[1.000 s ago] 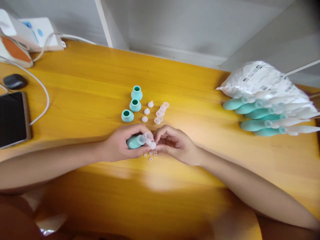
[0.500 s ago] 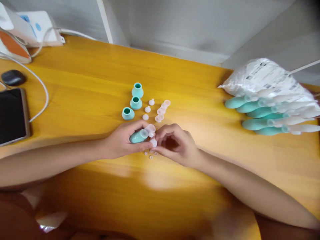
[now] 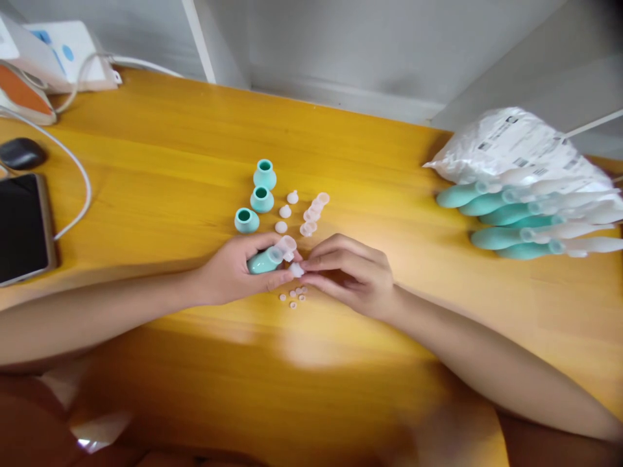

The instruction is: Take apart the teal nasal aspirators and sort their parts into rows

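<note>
My left hand [image 3: 228, 269] is closed around a glossy teal squeeze bulb [image 3: 263, 262] lying sideways in the palm. A translucent cup-shaped connector [image 3: 287, 245] sits at the bulb's mouth. At my left thumb tip is a small white cap-like piece [image 3: 296, 269]. My right hand [image 3: 357, 275] pinches the same piece from the other side, fingertips pressed together. Just below the hands lie several tiny translucent rings [image 3: 293, 305]. Beyond them stand three teal bulbs [image 3: 261, 202] with open mouths, three white caps [image 3: 285, 211] and a row of translucent connectors [image 3: 312, 214].
On the right, several teal bulbs with long translucent nozzles [image 3: 506, 239] lie in front of a white plastic bag [image 3: 516, 143]. A phone-like device [image 3: 24, 227], a black mouse [image 3: 22, 153] and white cables [image 3: 80, 172] occupy the left. A grey wall [image 3: 341, 52] borders the wooden desk [image 3: 195, 130].
My right hand has turned and its fingers have straightened a little. The white piece has rotated between the fingertips. More tiny rings show below, and the view has shifted slightly.
</note>
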The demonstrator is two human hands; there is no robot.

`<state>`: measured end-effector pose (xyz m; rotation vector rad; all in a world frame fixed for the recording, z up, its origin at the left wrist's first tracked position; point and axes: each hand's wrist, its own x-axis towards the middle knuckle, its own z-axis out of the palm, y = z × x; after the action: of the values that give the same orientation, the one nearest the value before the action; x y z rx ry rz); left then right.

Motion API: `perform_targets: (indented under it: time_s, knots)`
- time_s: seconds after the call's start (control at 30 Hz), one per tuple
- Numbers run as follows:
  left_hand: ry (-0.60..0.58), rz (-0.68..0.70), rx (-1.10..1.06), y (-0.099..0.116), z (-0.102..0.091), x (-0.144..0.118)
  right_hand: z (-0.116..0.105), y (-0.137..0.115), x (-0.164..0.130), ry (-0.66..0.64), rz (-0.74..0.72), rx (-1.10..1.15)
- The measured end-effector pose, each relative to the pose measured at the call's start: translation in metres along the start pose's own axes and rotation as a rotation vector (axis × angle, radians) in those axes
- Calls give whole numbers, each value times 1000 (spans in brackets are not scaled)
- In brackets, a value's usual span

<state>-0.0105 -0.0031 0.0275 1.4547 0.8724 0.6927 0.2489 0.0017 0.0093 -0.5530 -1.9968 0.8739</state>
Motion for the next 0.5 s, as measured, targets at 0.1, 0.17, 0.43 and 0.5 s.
perform_targets:
  time_s: [0.1, 0.17, 0.43, 0.5]
  knots:
    - [-16, 2, 2, 2, 0, 0, -3, 3, 2, -34, 18, 31]
    - [-32, 10, 4, 2, -1, 0, -4, 4, 2, -60, 31, 60]
    - [-58, 12, 21, 1, -3, 1, -5, 7, 3, -73, 14, 121]
    - [-55, 9, 30, 1, -4, 1, -6, 6, 3, -79, 2, 103]
